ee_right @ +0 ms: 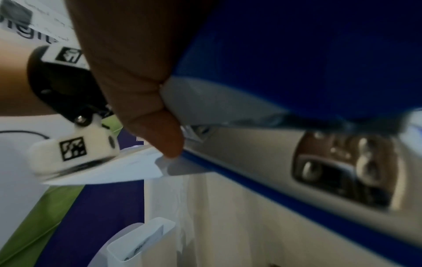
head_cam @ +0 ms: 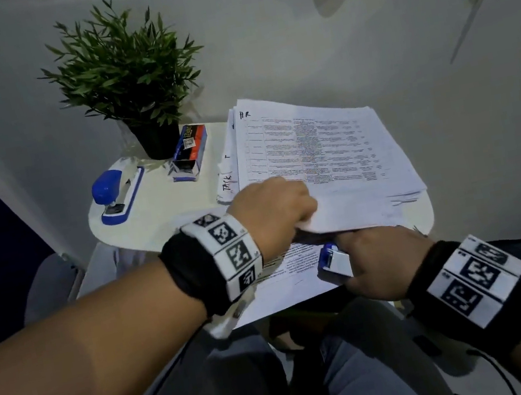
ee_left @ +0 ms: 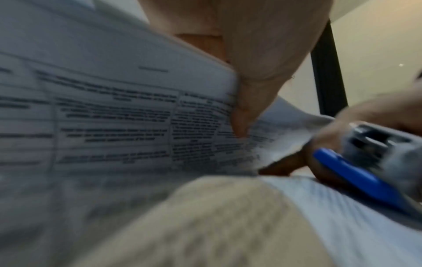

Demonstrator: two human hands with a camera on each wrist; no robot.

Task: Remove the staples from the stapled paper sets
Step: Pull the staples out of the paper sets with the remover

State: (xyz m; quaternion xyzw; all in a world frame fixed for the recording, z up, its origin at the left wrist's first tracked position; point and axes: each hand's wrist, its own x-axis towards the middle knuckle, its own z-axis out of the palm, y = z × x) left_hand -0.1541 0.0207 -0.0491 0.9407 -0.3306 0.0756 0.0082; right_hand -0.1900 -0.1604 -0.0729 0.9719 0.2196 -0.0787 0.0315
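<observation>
My left hand (head_cam: pixel 271 209) is pinching the near corner of the stapled paper set (head_cam: pixel 320 152), fingers curled round the lifted sheets, thumb (ee_left: pixel 242 112) pressing on the printed page in the left wrist view. The set is sitting on top of the paper pile on the small white table (head_cam: pixel 152 223), its near edge raised off a printed sheet (head_cam: pixel 287 279) that is overhanging the table edge toward me.

My right hand (head_cam: pixel 375 264) is gripping a small blue and silver stapler (head_cam: pixel 333 261), fingers wrapped round it, just below and right of the left hand. The two hands are almost touching at the lifted corner. The tool's front end is pointing in under the raised paper edge; I can't tell if it is touching a staple, as the corner is hidden by my hands and both wrist views are blurred.

Further back on the left of the table a bigger blue stapler (head_cam: pixel 119 196) is lying, well apart from both hands. A staple box (head_cam: pixel 190 150) is standing next to a potted plant (head_cam: pixel 134 80), left of the pile.
</observation>
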